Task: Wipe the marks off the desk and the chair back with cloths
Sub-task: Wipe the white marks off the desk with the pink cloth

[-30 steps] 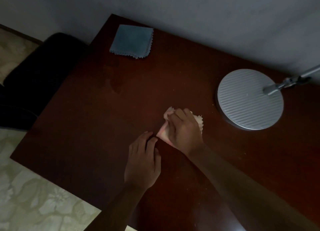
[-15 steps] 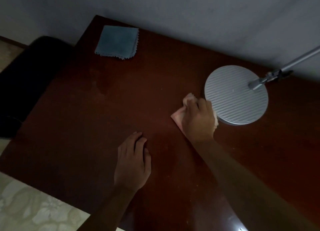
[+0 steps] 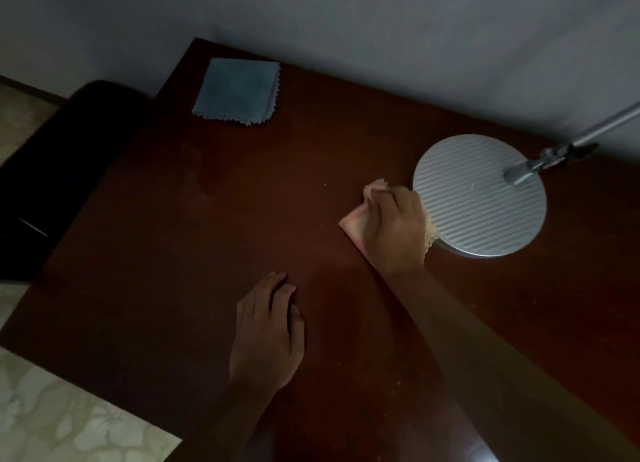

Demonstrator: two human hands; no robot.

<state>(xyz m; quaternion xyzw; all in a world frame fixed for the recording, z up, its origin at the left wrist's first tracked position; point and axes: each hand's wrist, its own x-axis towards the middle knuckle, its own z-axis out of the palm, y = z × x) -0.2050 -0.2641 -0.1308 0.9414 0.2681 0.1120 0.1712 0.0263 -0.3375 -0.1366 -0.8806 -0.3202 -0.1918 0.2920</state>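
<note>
Item: dark red-brown wooden desk (image 3: 214, 254), set against a pale wall; faint dull smears show on its left-centre surface, below the blue cloth.

Item: crumpled pale pink cloth (image 3: 355, 223), lying on the desk just beside the lamp base, its frayed edge touching the base rim.

Item: right hand (image 3: 394, 231), fingers curled over the pink cloth and pressing it down to the wood.

Item: left hand (image 3: 266, 333), flat on the desk near the front edge, fingers relaxed and close together, holding nothing; it looks to be bracing.

Item: folded blue microfibre cloth with zigzag edges (image 3: 239, 91), unused at the far left corner of the desk, well apart from both hands.

Item: round ribbed silver lamp base (image 3: 485, 198) with a grey metal arm (image 3: 568, 143) rising to the right.

Item: black chair (image 3: 59, 171), beside the desk's left edge; marks on it cannot be made out.

Handling note, as judgement: desk wiping is under way. Keep even downward pressure, work in overlapping strokes, and skirt the lamp base rather than nudging it. The smeared left-centre patch likely needs passes next; the chair back remains to do.
</note>
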